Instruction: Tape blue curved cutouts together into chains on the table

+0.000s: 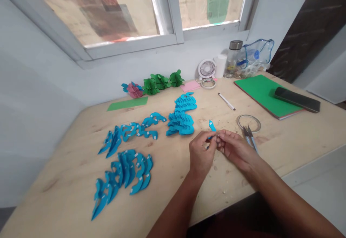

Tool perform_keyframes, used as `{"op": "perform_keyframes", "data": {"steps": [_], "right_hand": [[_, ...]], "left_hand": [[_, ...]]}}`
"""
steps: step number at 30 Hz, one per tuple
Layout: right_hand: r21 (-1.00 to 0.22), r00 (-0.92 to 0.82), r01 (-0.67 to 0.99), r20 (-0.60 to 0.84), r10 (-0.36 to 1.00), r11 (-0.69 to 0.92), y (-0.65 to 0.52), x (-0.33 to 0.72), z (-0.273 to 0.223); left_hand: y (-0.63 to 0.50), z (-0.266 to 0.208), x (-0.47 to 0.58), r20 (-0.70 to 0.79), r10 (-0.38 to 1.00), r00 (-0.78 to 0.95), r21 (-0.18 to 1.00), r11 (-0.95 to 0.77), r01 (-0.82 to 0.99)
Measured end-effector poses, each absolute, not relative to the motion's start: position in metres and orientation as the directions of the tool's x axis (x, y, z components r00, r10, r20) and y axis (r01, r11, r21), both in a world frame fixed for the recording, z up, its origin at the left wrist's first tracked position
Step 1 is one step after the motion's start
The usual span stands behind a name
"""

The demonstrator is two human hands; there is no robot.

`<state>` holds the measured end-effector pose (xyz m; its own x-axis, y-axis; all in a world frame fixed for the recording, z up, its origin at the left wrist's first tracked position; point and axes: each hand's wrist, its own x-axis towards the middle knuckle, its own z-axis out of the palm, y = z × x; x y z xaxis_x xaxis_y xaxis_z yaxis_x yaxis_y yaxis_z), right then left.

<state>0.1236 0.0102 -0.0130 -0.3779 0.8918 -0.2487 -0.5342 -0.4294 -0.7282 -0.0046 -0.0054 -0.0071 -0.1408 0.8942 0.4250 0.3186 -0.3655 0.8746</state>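
Note:
A small blue paper piece [212, 125] with a white square on it sticks up from my left hand [202, 153], which pinches it between thumb and fingers. My right hand [236, 149] is closed in a pinch, its fingertips meeting those of the left at the paper's lower end. Whatever lies between the right fingertips is too small to make out. To the left sit stacks of folded blue paper shapes [180, 123]. Farther left, two rows of blue paper cut-outs [142, 171] carry small white squares. Thread snips [250, 137] lie by my right wrist.
On the wooden table [173, 187] are a tape roll [249, 115], a pen [226, 101], and a green sheet [262, 95] under a black phone [297, 99]. Along the wall stand green paper figures [161, 82], a fan [207, 68], a bottle [233, 59] and a plastic bag [256, 54].

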Motion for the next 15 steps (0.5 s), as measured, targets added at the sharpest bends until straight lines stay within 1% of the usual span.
{"op": "perform_keyframes", "data": {"steps": [6, 11, 15], "right_hand": [[-0.717, -0.383, -0.546, -0.246, 0.890, -0.433, 0.0104, 0.1221, -0.0154], [-0.738, -0.377, -0.516, -0.260, 0.889, -0.435, 0.0103, 0.1220, -0.0149], [-0.765, -0.346, -0.503, -0.247, 0.905, -0.401, 0.0099, 0.1208, -0.0147]], "left_hand": [[-0.0061, -0.0075, -0.0047, 0.393, 0.908, -0.143, 0.887, -0.333, 0.320], [-0.0058, -0.0093, -0.0044, 0.385, 0.911, -0.146, 0.887, -0.323, 0.329], [-0.0057, -0.0097, -0.0044, 0.384, 0.910, -0.156, 0.884, -0.314, 0.347]]}}
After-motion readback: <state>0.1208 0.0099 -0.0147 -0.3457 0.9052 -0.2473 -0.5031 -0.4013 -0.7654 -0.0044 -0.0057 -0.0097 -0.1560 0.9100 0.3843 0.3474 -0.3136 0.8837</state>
